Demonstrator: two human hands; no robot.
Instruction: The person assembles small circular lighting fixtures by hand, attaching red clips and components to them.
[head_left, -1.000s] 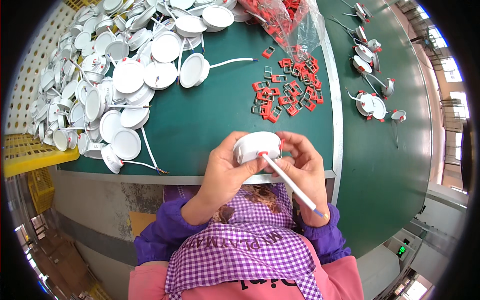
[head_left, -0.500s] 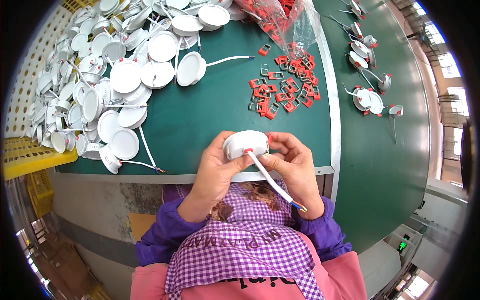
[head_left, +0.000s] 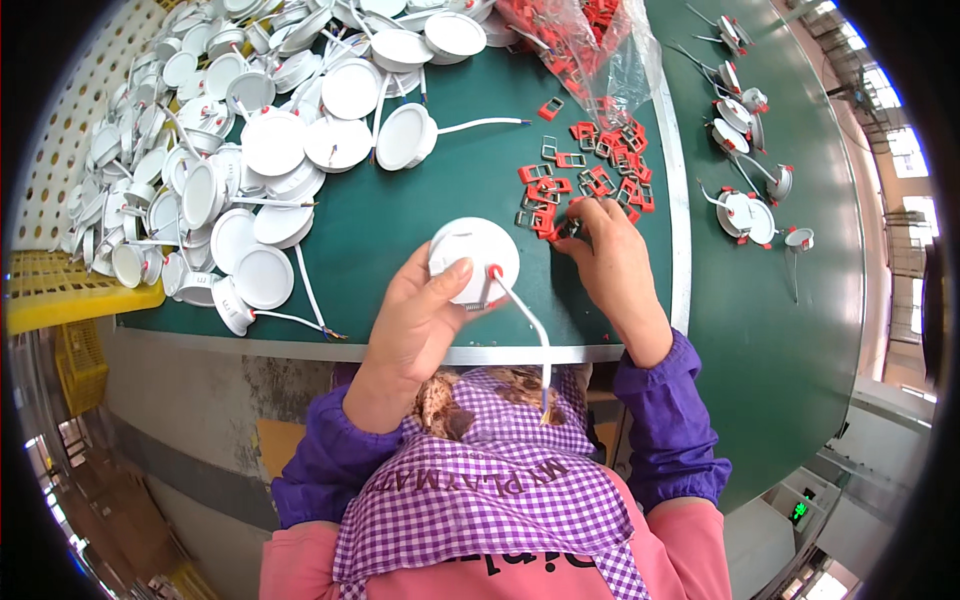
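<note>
My left hand (head_left: 415, 310) grips a round white downlight (head_left: 455, 245) just above the table's front edge, thumb across its back. From a red grommet on it, a white cable (head_left: 535, 325) hangs down to bare coloured wire ends. A small metal spring shows at the lamp's lower rim. To the right, my right hand (head_left: 605, 250) reaches to the near edge of a pile of red clips with metal loops (head_left: 600, 180). Its thumb and fingertips close on a red clip, mostly hidden by the fingers.
A large heap of white downlights (head_left: 272, 143) covers the table's left side, beside yellow perforated crates (head_left: 90, 300). Behind the loose clips lies a clear plastic bag (head_left: 625, 60) of more clips. Past a pale metal strip, several lamps with red clips (head_left: 745, 215) stand on the right-hand green surface.
My right hand has left the lamp and moved forward to the clip pile. My left hand alone now holds the lamp, turned and a little farther forward, its cable swinging down.
</note>
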